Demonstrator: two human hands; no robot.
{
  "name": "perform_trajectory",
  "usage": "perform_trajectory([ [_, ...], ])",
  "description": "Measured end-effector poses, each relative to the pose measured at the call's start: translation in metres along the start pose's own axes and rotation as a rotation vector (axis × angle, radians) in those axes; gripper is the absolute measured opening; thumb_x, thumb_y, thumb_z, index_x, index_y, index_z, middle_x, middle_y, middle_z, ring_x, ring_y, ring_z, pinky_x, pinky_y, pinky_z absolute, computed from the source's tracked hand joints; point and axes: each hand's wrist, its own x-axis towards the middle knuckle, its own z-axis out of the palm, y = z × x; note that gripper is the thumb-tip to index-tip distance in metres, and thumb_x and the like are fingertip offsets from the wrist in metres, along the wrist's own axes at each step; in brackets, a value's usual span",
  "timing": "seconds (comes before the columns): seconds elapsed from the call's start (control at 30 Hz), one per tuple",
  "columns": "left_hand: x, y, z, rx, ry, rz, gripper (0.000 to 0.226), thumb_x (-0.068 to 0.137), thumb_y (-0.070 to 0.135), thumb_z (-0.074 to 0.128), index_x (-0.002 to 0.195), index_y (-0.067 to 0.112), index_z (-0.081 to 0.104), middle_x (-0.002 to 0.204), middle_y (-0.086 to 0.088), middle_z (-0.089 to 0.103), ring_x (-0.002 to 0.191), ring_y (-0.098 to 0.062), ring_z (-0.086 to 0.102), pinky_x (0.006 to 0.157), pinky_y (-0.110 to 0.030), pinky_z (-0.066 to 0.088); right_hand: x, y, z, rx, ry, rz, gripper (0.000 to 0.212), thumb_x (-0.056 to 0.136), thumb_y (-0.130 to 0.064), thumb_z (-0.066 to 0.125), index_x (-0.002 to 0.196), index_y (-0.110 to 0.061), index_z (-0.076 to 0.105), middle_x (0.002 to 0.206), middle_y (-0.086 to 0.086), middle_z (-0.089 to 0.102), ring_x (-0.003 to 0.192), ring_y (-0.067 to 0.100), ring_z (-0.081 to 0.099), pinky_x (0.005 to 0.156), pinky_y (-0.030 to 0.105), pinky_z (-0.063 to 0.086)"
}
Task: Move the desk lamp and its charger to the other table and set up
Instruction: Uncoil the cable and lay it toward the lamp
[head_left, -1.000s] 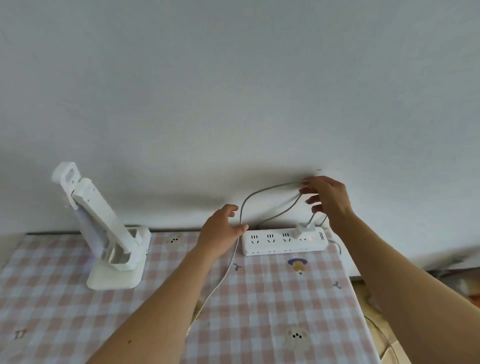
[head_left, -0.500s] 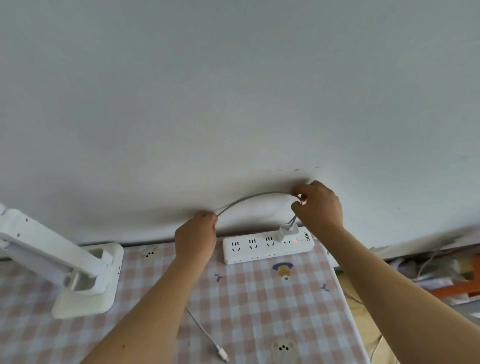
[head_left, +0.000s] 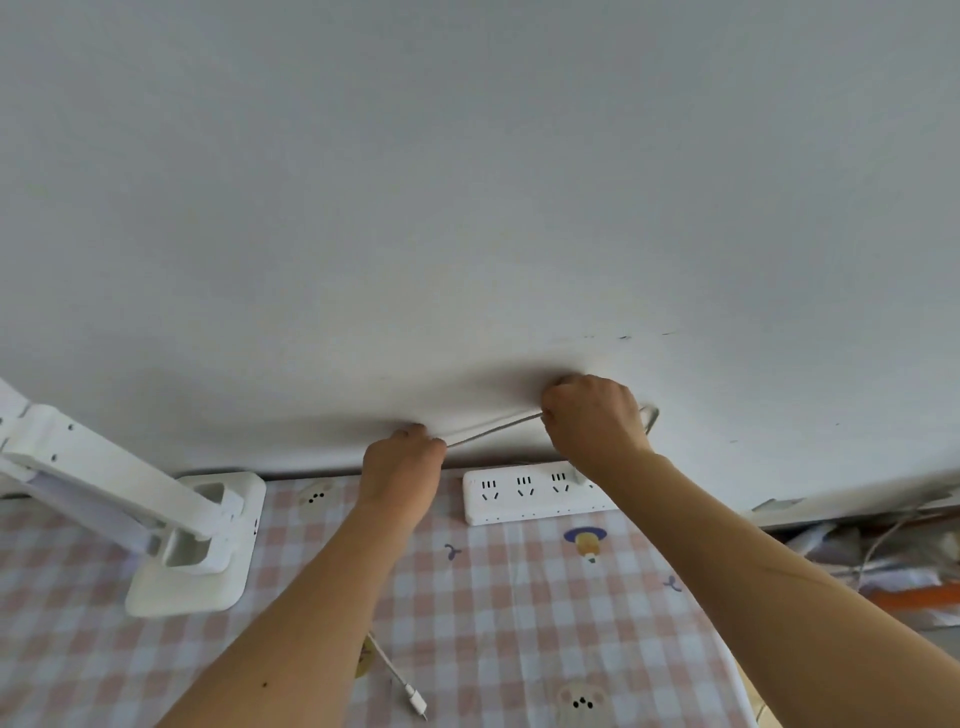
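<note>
Left hand (head_left: 402, 462) and right hand (head_left: 592, 421) are both clenched on the cable (head_left: 493, 428), stretched taut just above the strip (head_left: 524, 493), with its free plug (head_left: 415, 699) laid in front and the lamp (head_left: 156, 514) stood left of it.

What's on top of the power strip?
Three empty sockets show on the power strip. The right hand, gripping the cable, covers its right end; any plug there is hidden.

A plain white wall (head_left: 467, 182) rises behind a checked-cloth table (head_left: 519, 623).

No readable text or labels are visible.
</note>
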Motion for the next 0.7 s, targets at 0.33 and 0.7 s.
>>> perform_trajectory([
  [0.33, -0.007, -0.003, 0.012, -0.071, -0.01, -0.043, 0.015, 0.088, 0.015, 0.049, 0.096, 0.018, 0.062, 0.089, -0.002, 0.068, 0.084, -0.024, 0.064, 0.059, -0.029, 0.037, -0.002, -0.016, 0.046, -0.026, -0.514, 0.073, 0.047, 0.1, -0.042, 0.032, 0.132, -0.015, 0.054, 0.138, 0.013, 0.047, 0.128, 0.028, 0.04, 0.099, 0.036, 0.035],
  [0.7, -0.024, -0.041, 0.017, -0.175, 0.137, -0.159, 0.021, 0.095, 0.03, 0.048, 0.087, 0.018, 0.062, 0.078, 0.001, 0.064, 0.068, -0.022, 0.061, 0.052, -0.028, 0.04, 0.011, -0.028, 0.05, -0.025, -0.645, 0.186, 0.069, 0.092, -0.068, 0.021, 0.124, -0.02, 0.06, 0.138, 0.008, 0.05, 0.126, 0.029, 0.046, 0.1, 0.04, 0.037],
])
